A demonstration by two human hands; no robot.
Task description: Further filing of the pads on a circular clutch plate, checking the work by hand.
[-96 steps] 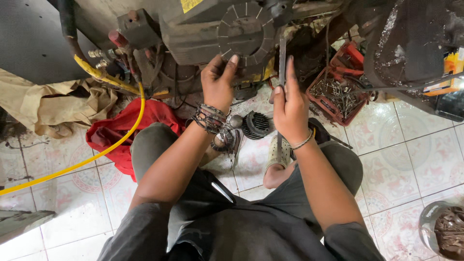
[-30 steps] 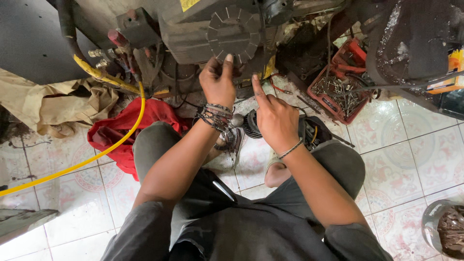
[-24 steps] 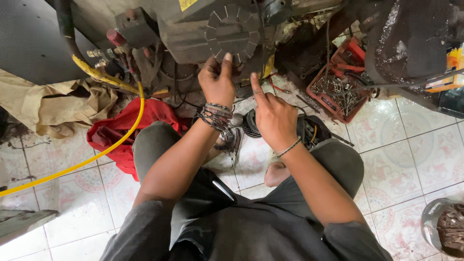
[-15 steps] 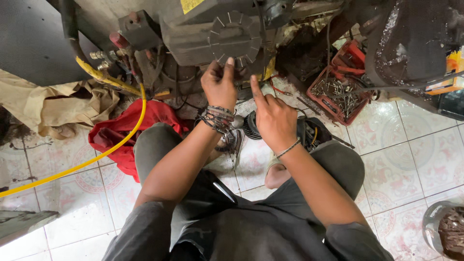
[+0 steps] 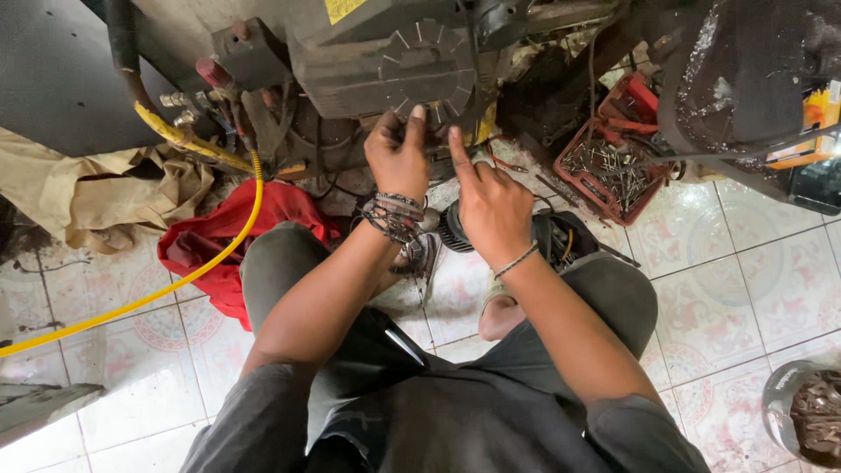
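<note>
Head view, looking straight down — the left hand (image 5: 399, 158) is up at the finned disc (image 5: 427, 68) on the grimy machine (image 5: 350, 70), thumb raised against the disc's lower edge, fingers curled in at it; whether anything is pinched in them I cannot tell. A stack of bracelets (image 5: 392, 215) rings that wrist. The right hand (image 5: 491, 206) sits just beside it, lower, index finger pointing up toward the same spot, the other fingers folded loosely and holding nothing that shows. The two hands are near each other but not touching.

Around them — a yellow hose (image 5: 175, 285) curves from the machine across the tiled floor (image 5: 771, 271), crossing a red cloth (image 5: 219, 250) by the left knee. A tan cloth (image 5: 105, 197) lies further left. To the right, a red tray (image 5: 613, 162) of screws sits under the machine's edge. A dark ribbed part (image 5: 454, 229) lies on the floor just below the right hand.
</note>
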